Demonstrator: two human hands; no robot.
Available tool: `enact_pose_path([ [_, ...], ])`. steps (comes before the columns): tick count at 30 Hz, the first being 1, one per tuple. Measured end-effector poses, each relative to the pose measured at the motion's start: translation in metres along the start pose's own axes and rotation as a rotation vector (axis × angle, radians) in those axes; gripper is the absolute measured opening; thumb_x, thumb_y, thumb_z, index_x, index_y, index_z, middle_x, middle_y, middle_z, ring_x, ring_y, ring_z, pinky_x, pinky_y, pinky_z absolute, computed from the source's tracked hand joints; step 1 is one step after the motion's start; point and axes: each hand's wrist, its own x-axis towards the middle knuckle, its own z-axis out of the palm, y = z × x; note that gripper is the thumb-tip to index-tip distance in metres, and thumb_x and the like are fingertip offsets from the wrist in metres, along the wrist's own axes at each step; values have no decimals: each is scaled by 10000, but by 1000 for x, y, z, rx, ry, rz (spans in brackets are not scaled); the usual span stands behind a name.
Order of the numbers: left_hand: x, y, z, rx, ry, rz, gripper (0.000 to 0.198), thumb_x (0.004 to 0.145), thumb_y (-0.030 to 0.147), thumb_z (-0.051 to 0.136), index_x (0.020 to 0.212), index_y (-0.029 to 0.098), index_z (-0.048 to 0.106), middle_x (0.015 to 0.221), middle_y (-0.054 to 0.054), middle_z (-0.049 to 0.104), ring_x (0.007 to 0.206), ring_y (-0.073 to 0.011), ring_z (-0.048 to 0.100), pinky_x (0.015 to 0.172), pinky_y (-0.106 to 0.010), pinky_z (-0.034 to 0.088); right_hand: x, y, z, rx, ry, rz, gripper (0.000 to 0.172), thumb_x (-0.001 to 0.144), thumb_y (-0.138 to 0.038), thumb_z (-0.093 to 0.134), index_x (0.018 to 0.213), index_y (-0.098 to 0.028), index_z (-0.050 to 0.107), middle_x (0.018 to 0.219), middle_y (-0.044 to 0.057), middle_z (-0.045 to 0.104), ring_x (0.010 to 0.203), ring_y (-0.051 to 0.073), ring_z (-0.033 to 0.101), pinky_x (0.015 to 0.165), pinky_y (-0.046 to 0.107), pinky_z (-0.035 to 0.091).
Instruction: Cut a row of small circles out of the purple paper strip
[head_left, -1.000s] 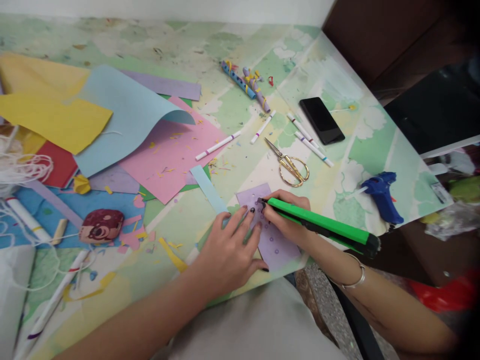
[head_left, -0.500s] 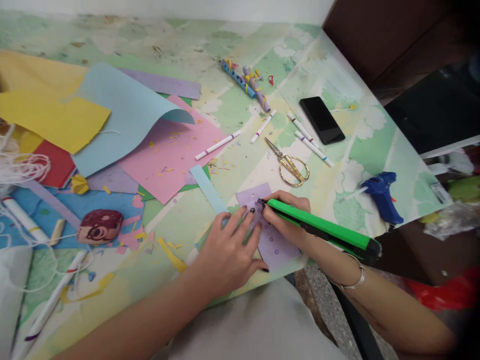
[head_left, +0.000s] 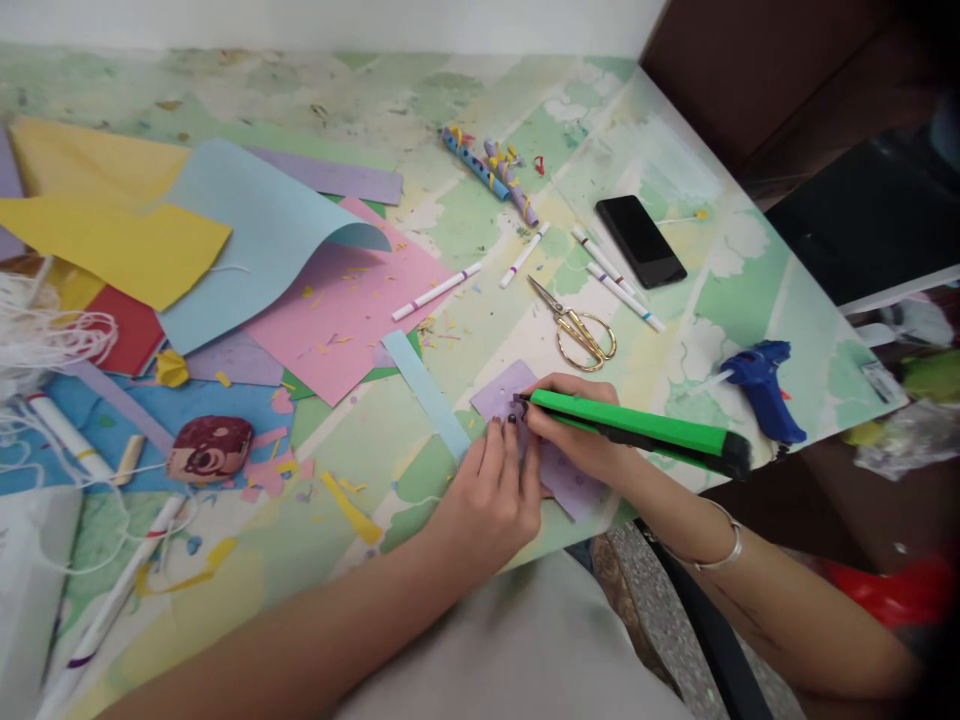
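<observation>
Your right hand's (head_left: 586,450) grip is narrow, closed around the green-handled tool (head_left: 637,424), its tip at the purple paper (head_left: 568,482) along the counter's (head_left: 487,325) near edge. Your left hand (head_left: 487,505) holds nothing visible; its fingers lie on the sheet, just nearer than the tip. Best to press flat, leave those fingertips more clearance, and work in small, steady movements.

This looks like a place for making crafts, but I cannot tell if it is a home. The counter (head_left: 499,335) holds bright sheets of paper (head_left: 259,235), tiny cut scraps (head_left: 264,474), white markers (head_left: 437,291), gold scissors (head_left: 573,324), a blue glue gun (head_left: 763,380) and white string (head_left: 64,328).
</observation>
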Motion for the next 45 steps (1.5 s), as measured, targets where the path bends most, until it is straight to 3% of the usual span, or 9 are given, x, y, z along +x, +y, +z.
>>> enact_pose_path([
  [5, -1, -7, -1, -1, -28, -1, 339, 923, 262, 529, 1130, 8, 621, 1113, -243, 665, 1028, -323, 649, 799, -404, 532, -5, 8, 3, 14, 24, 12, 86, 767, -225, 605, 822, -216, 669, 751, -12, 698, 649, 140, 626, 572, 222, 472],
  [16, -2, -8, 1, 16, -34, -7, 337, 937, 256, 503, 1107, -2, 636, 1133, -220, 663, 1036, -298, 650, 811, -384, 541, -6, 6, 3, 42, 27, 13, 95, 780, -223, 600, 840, -211, 673, 766, -3, 705, 664, 144, 639, 590, 225, 485],
  [35, 0, -9, 1, 6, -12, -11, 343, 929, 249, 523, 1087, -33, 638, 1097, -237, 673, 1003, -310, 659, 777, -391, 547, -3, 0, 4, -8, 38, 61, 67, 755, -194, 590, 740, -192, 655, 668, -12, 673, 567, 120, 572, 521, 210, 431],
  [42, 9, -6, 3, 62, 28, 24, 285, 906, 180, 543, 999, -59, 667, 1001, -265, 692, 883, -310, 688, 708, -393, 557, 5, -3, -2, -17, -17, 25, 51, 741, -198, 625, 744, -185, 673, 665, -19, 672, 575, 105, 575, 539, 196, 429],
  [45, 16, 3, 3, 103, 13, -26, 293, 899, 188, 553, 972, -68, 674, 966, -279, 694, 825, -311, 693, 663, -393, 559, 7, -1, -3, -14, -20, 11, 50, 735, -183, 628, 744, -176, 677, 674, -12, 676, 592, 108, 581, 549, 196, 430],
])
